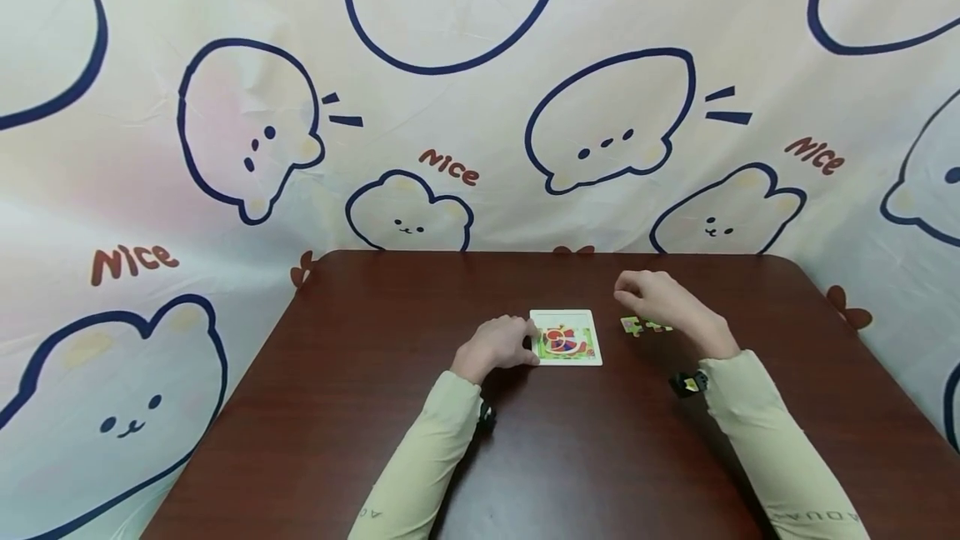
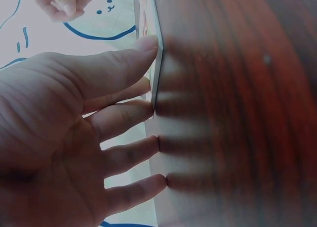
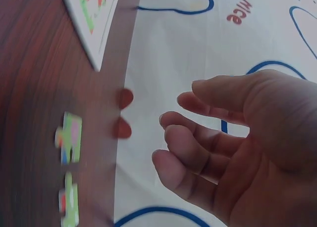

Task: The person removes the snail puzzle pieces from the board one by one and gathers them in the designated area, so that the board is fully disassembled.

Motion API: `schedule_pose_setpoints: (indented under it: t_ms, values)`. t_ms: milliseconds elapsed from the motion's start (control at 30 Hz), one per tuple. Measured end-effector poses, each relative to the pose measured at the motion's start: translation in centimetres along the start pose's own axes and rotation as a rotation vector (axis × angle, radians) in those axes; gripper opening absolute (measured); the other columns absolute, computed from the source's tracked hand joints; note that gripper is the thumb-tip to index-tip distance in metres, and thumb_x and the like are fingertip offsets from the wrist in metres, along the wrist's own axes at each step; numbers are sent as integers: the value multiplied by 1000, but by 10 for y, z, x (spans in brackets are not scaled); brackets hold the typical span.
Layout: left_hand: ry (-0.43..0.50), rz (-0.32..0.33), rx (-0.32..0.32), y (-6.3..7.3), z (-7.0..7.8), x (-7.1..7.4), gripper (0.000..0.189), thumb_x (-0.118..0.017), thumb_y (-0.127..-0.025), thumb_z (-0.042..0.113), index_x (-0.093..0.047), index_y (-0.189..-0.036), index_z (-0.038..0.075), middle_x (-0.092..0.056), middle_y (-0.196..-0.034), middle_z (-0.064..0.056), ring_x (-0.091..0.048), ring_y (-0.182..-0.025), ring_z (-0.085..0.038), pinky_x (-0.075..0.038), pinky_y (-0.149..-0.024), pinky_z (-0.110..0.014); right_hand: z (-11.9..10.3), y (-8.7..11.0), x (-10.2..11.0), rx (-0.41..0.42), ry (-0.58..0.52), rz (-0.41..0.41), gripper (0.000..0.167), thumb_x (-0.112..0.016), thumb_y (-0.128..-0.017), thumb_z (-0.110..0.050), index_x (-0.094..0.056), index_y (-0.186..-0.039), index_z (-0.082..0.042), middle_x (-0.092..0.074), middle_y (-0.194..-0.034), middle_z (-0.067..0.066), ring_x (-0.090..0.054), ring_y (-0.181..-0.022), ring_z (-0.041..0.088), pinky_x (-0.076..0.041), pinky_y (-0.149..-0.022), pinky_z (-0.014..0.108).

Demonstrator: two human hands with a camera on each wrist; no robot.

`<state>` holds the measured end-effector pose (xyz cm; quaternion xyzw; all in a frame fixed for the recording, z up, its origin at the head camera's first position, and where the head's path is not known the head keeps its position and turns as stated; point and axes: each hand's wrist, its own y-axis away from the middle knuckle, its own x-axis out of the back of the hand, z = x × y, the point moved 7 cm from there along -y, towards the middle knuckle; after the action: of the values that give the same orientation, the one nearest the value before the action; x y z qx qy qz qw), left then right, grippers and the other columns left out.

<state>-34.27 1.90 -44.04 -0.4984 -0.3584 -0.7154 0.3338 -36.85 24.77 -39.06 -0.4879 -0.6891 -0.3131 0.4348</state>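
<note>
A white-bordered jigsaw puzzle board [image 1: 560, 314] with a red, yellow and green picture lies on the brown table. My left hand [image 1: 492, 346] rests at its left side; in the left wrist view the thumb [image 2: 116, 71] touches the board's edge, and the other fingers reach down to the tabletop, fairly straight. Right of the board, my right hand [image 1: 666, 301] hovers over the table with loosely bent fingers, and nothing shows between them. Two loose puzzle pieces, one nearer the board [image 3: 74, 133] and one farther off [image 3: 72, 204], lie below it on the table.
The dark brown table [image 1: 360, 315] has its far edge against a pale cloth [image 1: 495, 123] printed with cartoon bears. This cloth also hangs along the left and right sides. Each wrist wears a black camera mount, the right one [image 1: 686, 384] plainly visible.
</note>
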Motion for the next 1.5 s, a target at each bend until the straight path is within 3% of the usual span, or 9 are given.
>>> schedule_pose_setpoints:
  t_ms: [200,467,600,800,1067,1200,1333,1500]
  values:
    - [-15,17,-23,-2,1,3,43,-73,-87,39,-66,-125,20,-67,-108,0,-51,-82,-15,-42,-74,-29,-20,-15,-8,25,11,-5,16,-57,-99,-24,-66,-105,-12,-68,-93,8,-56,-71,17,-47,-66,32]
    - [25,27,-13,1,-2,6,34,-73,-87,42,-67,-111,19,-57,-81,3,-48,-72,-14,-37,-65,-28,-47,-28,-26,66,-4,-65,14,-59,-98,-24,-65,-105,-14,-67,-91,4,-56,-72,17,-46,-64,30]
    - [13,37,5,1,-3,6,34,-72,-88,40,-68,-114,19,-62,-87,3,-50,-74,-14,-38,-67,-28,-55,-30,-35,84,-10,-79,10,-61,-97,-23,-63,-104,-16,-67,-92,4,-57,-76,18,-47,-66,30]
    - [17,38,33,0,-4,3,39,-71,-90,39,-67,-124,20,-68,-106,2,-52,-77,-14,-41,-69,-28,-58,-32,-55,103,-10,-137,17,-62,-97,-24,-63,-110,-13,-68,-96,5,-59,-80,17,-49,-71,32]
    - [27,51,35,-2,-2,3,39,-73,-88,38,-67,-123,20,-69,-103,1,-53,-73,-13,-42,-66,-28,-59,-31,-82,112,-62,-268,18,-62,-97,-21,-60,-113,-13,-65,-84,3,-57,-62,15,-47,-57,29]
    - [24,59,22,-4,1,2,34,-73,-87,38,-69,-116,20,-65,-86,4,-51,-67,-12,-39,-61,-26,-57,-32,-91,100,-122,-315,18,-63,-97,-20,-58,-113,-13,-64,-78,3,-57,-53,17,-48,-52,30]
    - [28,56,18,-5,4,2,30,-73,-88,37,-69,-111,18,-59,-76,4,-49,-64,-13,-36,-57,-26,-57,-33,-96,96,-128,-317,21,-66,-94,-20,-58,-113,-13,-62,-74,2,-54,-49,18,-47,-49,30]
    - [17,42,43,-5,3,2,35,-73,-88,37,-67,-118,19,-62,-82,5,-52,-67,-12,-38,-58,-26,-59,-37,-97,115,-89,-297,24,-68,-93,-21,-59,-113,-13,-63,-76,1,-53,-53,14,-45,-51,27]
